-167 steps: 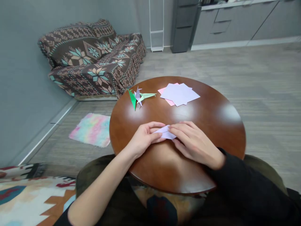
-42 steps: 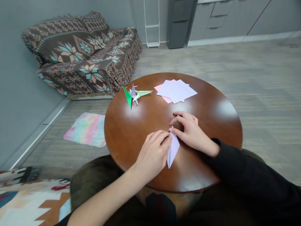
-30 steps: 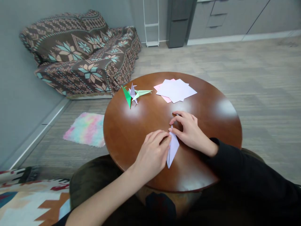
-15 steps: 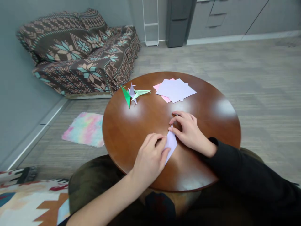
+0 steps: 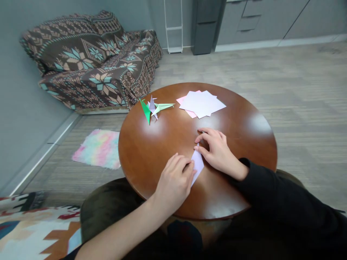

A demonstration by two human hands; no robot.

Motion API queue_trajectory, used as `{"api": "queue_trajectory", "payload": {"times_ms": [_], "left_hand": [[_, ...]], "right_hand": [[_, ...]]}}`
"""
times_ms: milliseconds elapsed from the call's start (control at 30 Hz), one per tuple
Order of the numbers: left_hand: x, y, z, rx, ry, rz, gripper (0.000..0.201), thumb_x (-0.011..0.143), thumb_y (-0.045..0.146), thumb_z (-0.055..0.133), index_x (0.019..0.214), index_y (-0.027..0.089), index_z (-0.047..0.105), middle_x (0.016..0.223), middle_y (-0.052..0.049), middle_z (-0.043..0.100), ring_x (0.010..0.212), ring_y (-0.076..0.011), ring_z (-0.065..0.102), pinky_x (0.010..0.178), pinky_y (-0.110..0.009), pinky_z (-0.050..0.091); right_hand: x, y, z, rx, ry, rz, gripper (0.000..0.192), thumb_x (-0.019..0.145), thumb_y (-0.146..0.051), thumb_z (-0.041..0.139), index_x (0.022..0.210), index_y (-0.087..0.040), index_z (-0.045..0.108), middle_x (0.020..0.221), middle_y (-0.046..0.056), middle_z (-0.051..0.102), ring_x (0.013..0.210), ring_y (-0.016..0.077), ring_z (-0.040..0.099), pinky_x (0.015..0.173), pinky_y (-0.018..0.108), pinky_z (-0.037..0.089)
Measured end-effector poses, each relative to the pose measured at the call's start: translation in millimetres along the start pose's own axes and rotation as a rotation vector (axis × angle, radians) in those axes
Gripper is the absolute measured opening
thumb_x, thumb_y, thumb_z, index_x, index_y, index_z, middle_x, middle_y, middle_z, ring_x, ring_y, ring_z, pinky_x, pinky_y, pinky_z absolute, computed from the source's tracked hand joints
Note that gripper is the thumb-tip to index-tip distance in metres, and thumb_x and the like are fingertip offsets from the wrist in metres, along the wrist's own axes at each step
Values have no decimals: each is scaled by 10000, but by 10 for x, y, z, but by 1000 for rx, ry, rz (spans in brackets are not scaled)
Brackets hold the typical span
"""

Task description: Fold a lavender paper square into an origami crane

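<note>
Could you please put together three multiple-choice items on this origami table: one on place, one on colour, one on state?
1. Where is the stack of flat pale paper sheets?
A. far side of the round brown wooden table
B. on the floor
C. on the sofa

2. What colour is the folded paper piece under the hands?
A. green
B. lilac
C. red

3. How is that piece held?
A. lifted in the air
B. untouched
C. pressed on the table by left hand and right hand

Answers: 1 A, it lies beyond the hands; 2 B, pale lilac; 3 C, both hands touch it flat.
</note>
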State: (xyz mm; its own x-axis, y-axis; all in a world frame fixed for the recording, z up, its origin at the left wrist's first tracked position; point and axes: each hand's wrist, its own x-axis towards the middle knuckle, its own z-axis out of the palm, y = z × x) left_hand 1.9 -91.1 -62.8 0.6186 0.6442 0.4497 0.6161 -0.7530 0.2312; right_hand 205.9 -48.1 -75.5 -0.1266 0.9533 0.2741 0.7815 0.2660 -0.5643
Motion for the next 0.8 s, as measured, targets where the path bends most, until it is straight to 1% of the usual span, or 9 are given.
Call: {"api": "queue_trajectory", "payload": {"times_ms": [200, 367, 500, 567, 700, 800], "left_hand": [[4, -3, -8, 15, 8, 12, 155, 999, 159, 559, 1032, 127, 707, 929, -85, 706, 917, -200, 677, 1037, -468, 577], [-2, -14, -1, 3, 23, 25, 147, 996, 156, 570, 1035, 146, 712, 934, -73, 722, 934, -196, 675, 1030, -468, 577], [1, 4, 4, 32, 14, 27, 162, 999, 149, 556, 1018, 124, 714, 923, -91, 726, 919, -206, 679, 1013, -475, 584], [3, 17, 6, 47, 14, 32, 176, 995, 129, 543, 1013, 119, 717, 966, -110, 736, 961, -224, 687, 993, -465, 597], [-3, 22, 19, 53, 64, 51, 209, 978, 92, 546, 1089, 87, 723, 1176, -162, 745, 1171, -285, 674, 998, -423, 612], [-11, 14, 34, 53, 72, 57, 208, 970, 98, 570, 1100, 59, 728, 1179, -165, 756, 1177, -298, 684, 1025, -421, 607]], "right_hand": [[-5, -6, 6, 4, 6, 2, 90, 905, -284, 652, 988, -250, 666, 1421, 114, 628, 1364, 343, 524, 1137, 584, 269], [-18, 0, 8, -6, 7, -17, 90, 902, -268, 652, 991, -255, 656, 1416, 109, 631, 1372, 335, 519, 1135, 574, 272], [-34, -17, -4, -11, 11, -31, 99, 916, -281, 639, 1013, -259, 644, 1407, 112, 635, 1371, 331, 524, 1133, 570, 279], [-36, -41, -7, -6, 18, -25, 118, 922, -320, 644, 1022, -259, 641, 1385, 120, 647, 1358, 333, 538, 1129, 566, 290], [-27, -96, 8, -22, 43, -7, 158, 912, -384, 668, 997, -254, 636, 1357, 129, 661, 1352, 338, 543, 1133, 565, 290], [-21, -115, 20, -32, 41, 0, 129, 908, -347, 667, 991, -253, 632, 1361, 124, 660, 1358, 326, 537, 1138, 557, 287]]}}
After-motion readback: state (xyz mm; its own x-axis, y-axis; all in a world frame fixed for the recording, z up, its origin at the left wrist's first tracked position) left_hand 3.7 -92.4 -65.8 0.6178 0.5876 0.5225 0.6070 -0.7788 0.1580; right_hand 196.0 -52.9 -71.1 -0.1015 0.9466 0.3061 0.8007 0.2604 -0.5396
